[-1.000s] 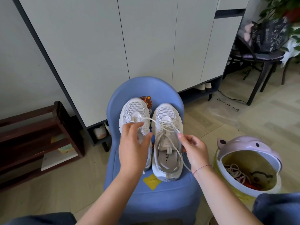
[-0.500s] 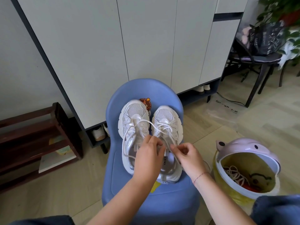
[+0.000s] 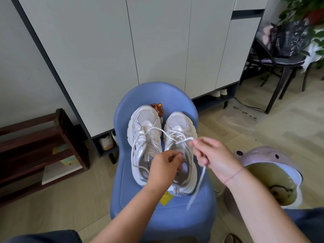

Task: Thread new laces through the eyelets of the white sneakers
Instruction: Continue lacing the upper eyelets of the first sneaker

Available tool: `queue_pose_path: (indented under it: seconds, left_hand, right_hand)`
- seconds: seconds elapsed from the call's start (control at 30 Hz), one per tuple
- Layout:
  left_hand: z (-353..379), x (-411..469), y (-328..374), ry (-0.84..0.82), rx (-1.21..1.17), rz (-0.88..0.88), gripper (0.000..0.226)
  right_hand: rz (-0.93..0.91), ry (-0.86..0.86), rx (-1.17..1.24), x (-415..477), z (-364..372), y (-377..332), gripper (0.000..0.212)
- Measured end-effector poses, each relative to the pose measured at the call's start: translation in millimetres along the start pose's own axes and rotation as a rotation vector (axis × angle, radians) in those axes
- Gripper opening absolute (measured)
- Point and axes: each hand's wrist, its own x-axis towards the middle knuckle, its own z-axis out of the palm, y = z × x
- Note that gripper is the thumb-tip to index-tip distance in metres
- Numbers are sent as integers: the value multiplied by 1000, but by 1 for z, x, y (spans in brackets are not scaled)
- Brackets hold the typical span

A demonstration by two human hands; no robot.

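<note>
Two white sneakers stand side by side, toes away from me, on a small blue chair. The left sneaker has a loose white lace looping down its side. My left hand hovers over the heel openings, fingers curled and pinching a lace near the right sneaker. My right hand is raised beside the right sneaker and pinches a white lace end, whose free tail hangs down over the seat.
A pale purple bin with a yellow liner stands at the right. A dark wooden shoe rack is at the left, white cabinets behind the chair, a black chair with a bag at the far right.
My right hand has lifted up and to the right, pulling the lace end with it. My left hand stays low over the sneakers' openings.
</note>
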Motion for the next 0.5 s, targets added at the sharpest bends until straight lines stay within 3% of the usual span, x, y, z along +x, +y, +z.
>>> queue_pose_path:
  seconds: [0.1, 0.3, 0.5]
  left_hand:
    - [1, 2, 8, 57, -44, 1, 20]
    - [6, 6, 17, 37, -53, -48, 22]
    - [24, 20, 18, 79, -80, -108, 31]
  right_hand:
    - [-57, 14, 251, 12, 2, -22, 21]
    - [-113, 202, 426, 16, -19, -29, 26]
    - [-16, 257, 635, 12, -31, -12, 29]
